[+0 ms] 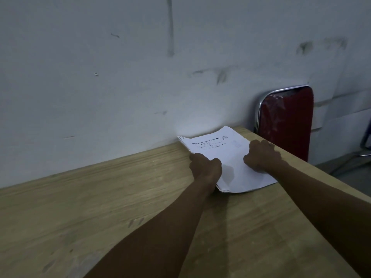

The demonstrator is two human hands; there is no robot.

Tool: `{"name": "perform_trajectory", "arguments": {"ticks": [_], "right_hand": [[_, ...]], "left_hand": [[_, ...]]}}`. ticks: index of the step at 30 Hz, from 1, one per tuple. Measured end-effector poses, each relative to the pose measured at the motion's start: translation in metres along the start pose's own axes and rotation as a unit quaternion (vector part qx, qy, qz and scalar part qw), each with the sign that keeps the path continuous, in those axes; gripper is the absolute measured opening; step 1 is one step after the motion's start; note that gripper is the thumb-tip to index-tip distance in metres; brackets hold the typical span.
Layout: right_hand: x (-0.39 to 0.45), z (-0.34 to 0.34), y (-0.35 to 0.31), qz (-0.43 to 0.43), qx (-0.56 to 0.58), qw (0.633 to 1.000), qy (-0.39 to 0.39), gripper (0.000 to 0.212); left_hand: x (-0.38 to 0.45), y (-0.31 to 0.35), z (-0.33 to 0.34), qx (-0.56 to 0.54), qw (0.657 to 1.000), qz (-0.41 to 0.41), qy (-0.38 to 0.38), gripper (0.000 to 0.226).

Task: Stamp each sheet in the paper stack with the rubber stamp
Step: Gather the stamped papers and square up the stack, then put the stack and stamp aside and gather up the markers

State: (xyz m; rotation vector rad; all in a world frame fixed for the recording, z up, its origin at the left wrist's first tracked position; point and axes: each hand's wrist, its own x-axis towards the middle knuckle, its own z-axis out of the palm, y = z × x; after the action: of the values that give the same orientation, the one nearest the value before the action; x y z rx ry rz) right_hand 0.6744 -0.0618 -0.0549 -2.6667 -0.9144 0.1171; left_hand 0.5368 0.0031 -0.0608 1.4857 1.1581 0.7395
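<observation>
Wood table point(100, 197) against a gray wall point(100, 67). I see my left hand point(205, 167) curled on the left edge of the paper stack point(230, 157), and my right hand point(262, 155) curled on its right side. Papers lie between both hands, at the table's far corner. Red chair point(287, 121) stands behind.

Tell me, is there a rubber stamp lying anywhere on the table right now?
No, the wooden table shows only the paper stack, with the left hand and right hand on it.
</observation>
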Motion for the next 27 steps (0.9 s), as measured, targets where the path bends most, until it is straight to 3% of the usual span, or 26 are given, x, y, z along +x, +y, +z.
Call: {"name": "perform_trajectory", "arguments": {"ticks": [13,17,20,27], "right_hand": [[-0.032,-0.004,0.016,-0.011,0.054,0.998,0.032,0.043],[-0.063,-0.009,0.01,-0.042,0.096,0.993,0.047,0.058],[-0.093,-0.01,-0.001,-0.069,0.138,0.986,0.055,0.061],[-0.189,-0.009,-0.056,-0.162,0.211,0.964,0.008,0.038]], "left_hand": [[-0.03,0.03,-0.007,0.074,0.995,-0.064,-0.017,0.038],[-0.053,0.039,-0.026,0.068,0.994,-0.067,-0.045,0.041],[-0.071,0.045,-0.05,0.028,0.997,-0.052,-0.058,0.038],[-0.134,0.064,-0.153,0.0,0.992,0.073,-0.107,0.011]]}}
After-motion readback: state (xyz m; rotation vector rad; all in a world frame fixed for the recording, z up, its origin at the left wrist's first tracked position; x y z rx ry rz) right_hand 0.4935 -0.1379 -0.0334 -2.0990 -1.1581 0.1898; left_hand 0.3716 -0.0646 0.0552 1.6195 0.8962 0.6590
